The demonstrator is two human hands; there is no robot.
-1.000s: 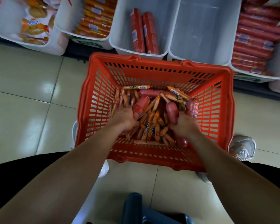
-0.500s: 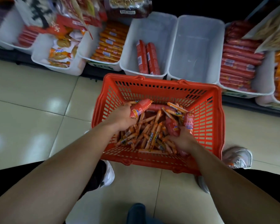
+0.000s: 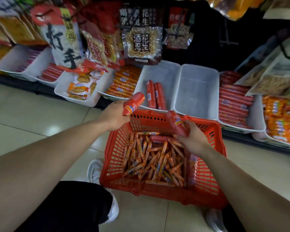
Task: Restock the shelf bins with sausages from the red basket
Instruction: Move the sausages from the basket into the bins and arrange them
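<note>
Tiled floor below. My left hand curls its fingers round one fat sausage, my right hand round a second sausage, above the red basket; I'd lay both lengthwise beside the two red sausages in the near-empty bin

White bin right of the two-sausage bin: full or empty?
Empty. The white bin shows only its bare floor and walls, nothing inside.
</note>
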